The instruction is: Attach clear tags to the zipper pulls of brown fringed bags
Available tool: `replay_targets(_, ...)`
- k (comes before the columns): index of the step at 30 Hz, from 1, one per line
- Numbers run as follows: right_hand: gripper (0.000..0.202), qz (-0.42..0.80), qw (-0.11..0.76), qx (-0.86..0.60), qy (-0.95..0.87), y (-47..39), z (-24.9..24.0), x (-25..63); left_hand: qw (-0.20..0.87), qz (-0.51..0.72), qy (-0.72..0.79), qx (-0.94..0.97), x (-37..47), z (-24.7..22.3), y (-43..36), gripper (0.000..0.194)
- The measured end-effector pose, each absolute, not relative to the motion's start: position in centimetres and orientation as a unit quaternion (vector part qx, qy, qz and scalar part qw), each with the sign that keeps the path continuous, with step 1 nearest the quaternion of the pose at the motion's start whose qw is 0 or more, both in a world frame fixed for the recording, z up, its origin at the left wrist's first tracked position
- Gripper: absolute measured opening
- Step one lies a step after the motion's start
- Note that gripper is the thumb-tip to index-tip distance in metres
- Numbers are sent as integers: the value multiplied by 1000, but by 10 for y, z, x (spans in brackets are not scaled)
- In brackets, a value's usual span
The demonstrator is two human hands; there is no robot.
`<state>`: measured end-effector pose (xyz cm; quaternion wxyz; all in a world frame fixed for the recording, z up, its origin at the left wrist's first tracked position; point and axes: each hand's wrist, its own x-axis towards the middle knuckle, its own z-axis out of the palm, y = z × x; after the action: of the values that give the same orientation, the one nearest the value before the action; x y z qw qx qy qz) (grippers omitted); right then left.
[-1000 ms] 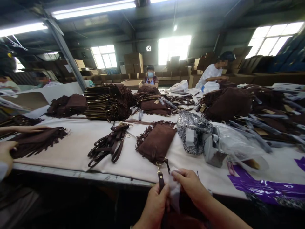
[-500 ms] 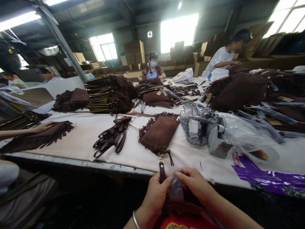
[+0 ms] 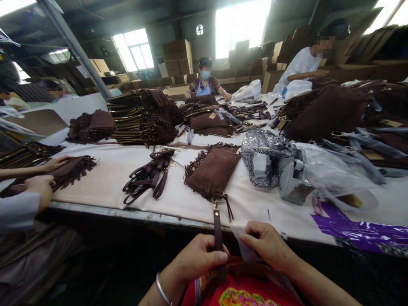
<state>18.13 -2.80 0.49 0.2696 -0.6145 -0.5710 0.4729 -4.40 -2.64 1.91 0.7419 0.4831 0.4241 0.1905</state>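
My left hand (image 3: 204, 259) is closed round a dark brown wrist strap (image 3: 217, 227), its thumb pressed along it. A metal clip joins that strap to a brown fringed pouch (image 3: 216, 170), which lies flat near the table's front edge. To the right, my right hand (image 3: 267, 242) pinches a clear plastic sleeve (image 3: 244, 244) between thumb and fingers. The sleeve hangs beside the strap, apart from it, over my lap. Left of the pouch rests a bundle of brown straps (image 3: 149, 174) with gold clips.
Tall stacks of brown fringed pouches (image 3: 137, 117) stand behind. At right are a black-and-white patterned plastic bag (image 3: 259, 155), a grey tape dispenser (image 3: 295, 182) and purple plastic (image 3: 347, 225). A co-worker's hands (image 3: 41, 182) hold a fringed pouch at left; two other people work across the table.
My hands have moved apart, and the sleeve has shifted right, away from the strap. At left, the co-worker's second hand has come onto the fringed pouch.
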Motion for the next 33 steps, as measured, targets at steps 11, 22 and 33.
replay_targets(11, 19, 512, 261, -598, -558, -41, -1, 171, 623, 399, 500, 451, -13, 24, -2, 19)
replay_targets(22, 18, 538, 257, -588, -547, -40, -1, 168, 617, 403, 499, 456, -17, 14, -5, 16)
replay_targets(33, 17, 560, 284, -551, -550, -41, 1, 163, 656, 371, 485, 443, -15, 10, -16, 19)
